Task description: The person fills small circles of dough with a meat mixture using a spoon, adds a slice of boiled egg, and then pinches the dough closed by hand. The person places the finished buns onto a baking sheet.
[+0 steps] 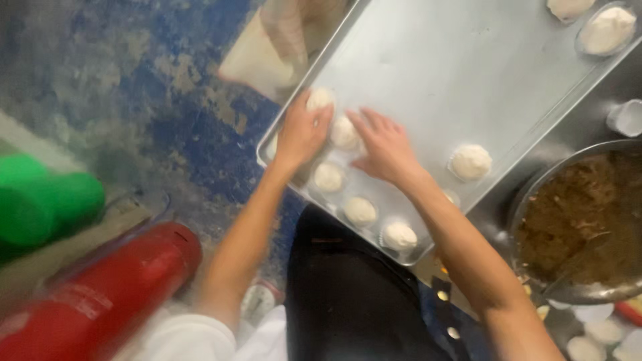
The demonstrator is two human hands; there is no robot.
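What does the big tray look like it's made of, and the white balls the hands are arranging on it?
The tray looks like bare metal, probably aluminium: dull silver sheen, rolled rim. The white balls look like soft raw dough, matte and pale, each apparently in a thin paper cup. The left hand touches one; the right hand lies flat on the tray beside them.

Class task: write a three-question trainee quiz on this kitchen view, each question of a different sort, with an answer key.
1. True or false: the left hand rests on the dough balls at the tray corner.
2. What colour is the filling in the bowl? A green, B brown, C white.
3. Fill in: the right hand lies flat on the ____, fingers spread.

Key: 1 true; 2 B; 3 tray.
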